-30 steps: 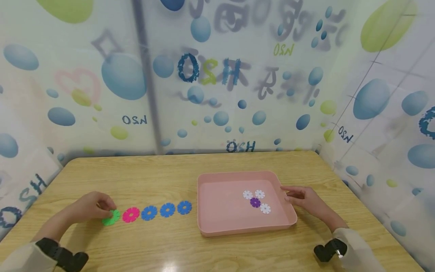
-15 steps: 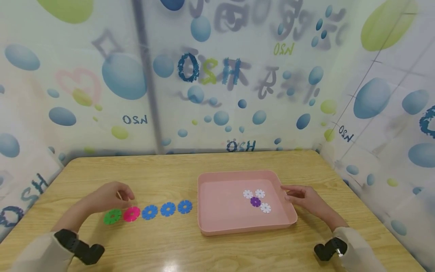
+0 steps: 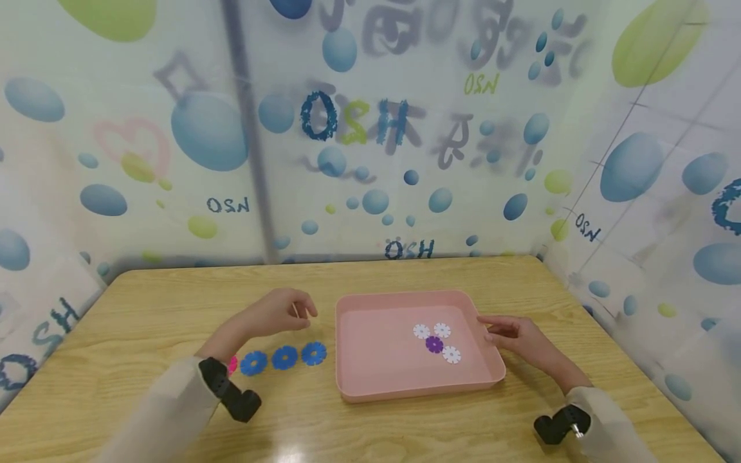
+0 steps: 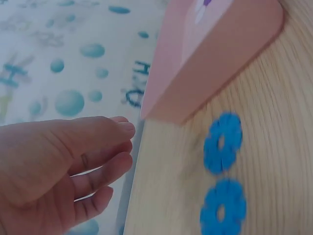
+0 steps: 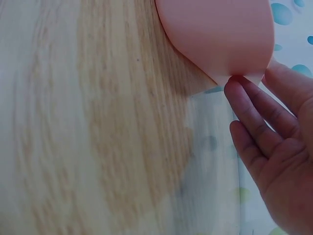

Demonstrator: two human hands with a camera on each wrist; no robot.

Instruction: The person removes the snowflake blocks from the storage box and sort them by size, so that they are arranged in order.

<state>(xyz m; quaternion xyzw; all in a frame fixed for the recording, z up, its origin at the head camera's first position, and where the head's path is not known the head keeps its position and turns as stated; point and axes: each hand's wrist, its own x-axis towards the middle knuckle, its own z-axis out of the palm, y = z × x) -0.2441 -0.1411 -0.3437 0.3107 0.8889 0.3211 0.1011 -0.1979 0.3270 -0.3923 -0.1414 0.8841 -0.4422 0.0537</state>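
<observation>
In the head view my left hand (image 3: 286, 312) hovers over the table just left of the pink tray (image 3: 382, 376), its fingers loosely curled with nothing between them. Below it lies a row of blue snowflake disc pieces (image 3: 320, 358), with a sliver of a pink disc (image 3: 233, 365) showing beside my forearm. At the tray's right side, my right hand (image 3: 523, 341) rests its fingertips on the rim, fingers extended. In the right wrist view those fingertips meet the tray's outer wall (image 5: 220, 39). Inside the tray are three white discs (image 3: 457, 359) and a purple disc (image 3: 429, 344).
The wooden table (image 3: 347, 437) meets a wall sheet (image 3: 370, 173) printed with blue and green bubbles along its back and sides. Each wrist carries a black camera mount, such as the left camera mount (image 3: 231, 392) over the table.
My left hand has let go of the green disc and moved right past the pink and blue discs toward the tray; its forearm now hides the green disc. My right hand stays put.
</observation>
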